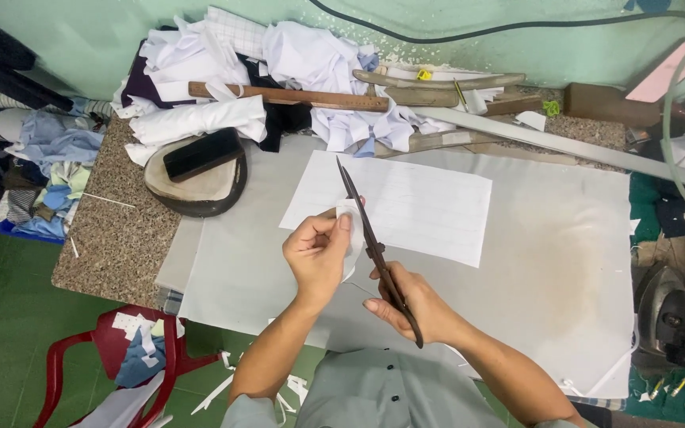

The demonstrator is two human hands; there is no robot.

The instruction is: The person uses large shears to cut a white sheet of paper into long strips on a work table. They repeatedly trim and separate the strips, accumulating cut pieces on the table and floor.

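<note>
A small white fabric piece (348,238) sits just left of the frame's centre, pinched in the fingers of the left hand (317,254). It is pale, limp and partly hidden behind dark scissors (374,250), whose blades point up the frame. The right hand (414,305) is closed around the scissor handles. Beneath lies a white rectangular sheet (430,208) on the grey-covered counter (564,269). A heap of white cloth (279,63) and a wooden ruler (287,97) fill the upper middle.
</note>
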